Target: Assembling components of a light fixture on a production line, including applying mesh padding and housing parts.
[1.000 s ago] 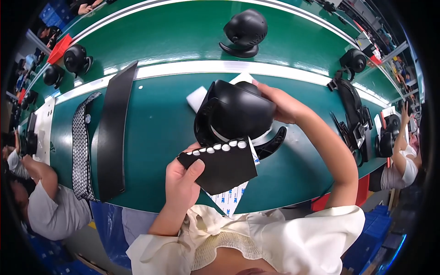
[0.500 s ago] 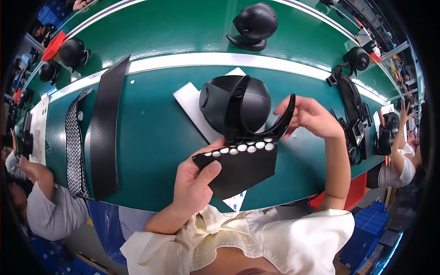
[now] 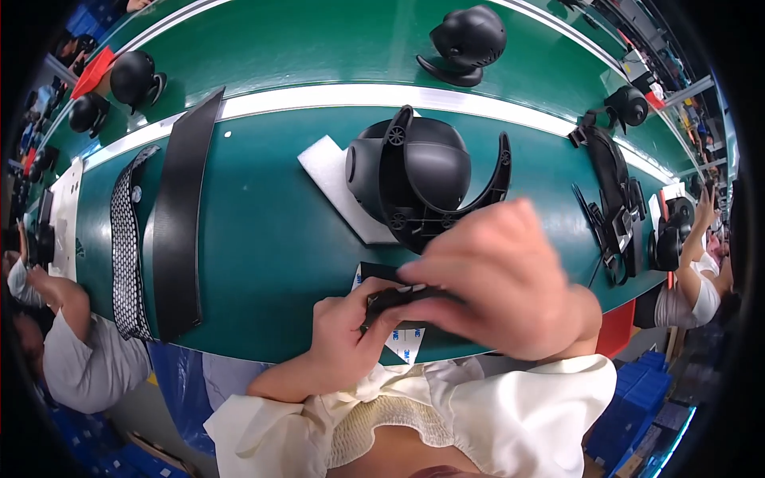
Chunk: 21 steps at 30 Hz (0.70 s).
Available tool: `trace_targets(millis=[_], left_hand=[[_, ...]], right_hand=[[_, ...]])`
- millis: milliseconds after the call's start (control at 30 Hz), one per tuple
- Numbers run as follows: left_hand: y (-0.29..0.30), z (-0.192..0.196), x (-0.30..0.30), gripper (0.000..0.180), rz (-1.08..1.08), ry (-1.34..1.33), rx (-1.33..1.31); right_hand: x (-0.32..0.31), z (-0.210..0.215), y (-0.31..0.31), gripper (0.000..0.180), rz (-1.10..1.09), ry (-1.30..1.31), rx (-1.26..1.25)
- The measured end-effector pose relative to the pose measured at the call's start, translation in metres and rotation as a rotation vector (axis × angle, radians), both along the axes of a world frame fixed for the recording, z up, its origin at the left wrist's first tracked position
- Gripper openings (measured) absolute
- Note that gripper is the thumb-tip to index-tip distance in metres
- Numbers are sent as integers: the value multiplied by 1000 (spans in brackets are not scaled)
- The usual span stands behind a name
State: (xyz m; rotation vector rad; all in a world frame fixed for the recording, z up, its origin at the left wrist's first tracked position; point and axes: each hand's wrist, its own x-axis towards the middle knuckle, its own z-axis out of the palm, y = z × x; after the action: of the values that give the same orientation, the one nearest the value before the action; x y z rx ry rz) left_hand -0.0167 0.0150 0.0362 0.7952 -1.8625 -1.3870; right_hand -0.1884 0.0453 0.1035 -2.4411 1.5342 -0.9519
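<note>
Nearby, smooth domed shell (image 3: 437, 166); left hand (image 3: 343, 331) pinches black sheet (image 3: 388, 300).

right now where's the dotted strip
In the head view, the dotted strip lies left on the green table, just left of the long black sheet.

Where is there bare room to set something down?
Left of centre, between the black strip and the white foam block; also right, between the curved black prong and the black straps. The near middle edge is crowded: left hand, right hand and black sheet meet there.
</note>
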Motion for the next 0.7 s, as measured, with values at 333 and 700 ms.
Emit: trace_targets(millis=[333,700], left_hand=[[-1,-3,5,12,-9,-74,-216],[-7,-8,-2,19,-25,24,-114]], right_hand=[[-3,-26,-1,20,197,-117,-131],[-3,-21,-8,29,233,-477,169]])
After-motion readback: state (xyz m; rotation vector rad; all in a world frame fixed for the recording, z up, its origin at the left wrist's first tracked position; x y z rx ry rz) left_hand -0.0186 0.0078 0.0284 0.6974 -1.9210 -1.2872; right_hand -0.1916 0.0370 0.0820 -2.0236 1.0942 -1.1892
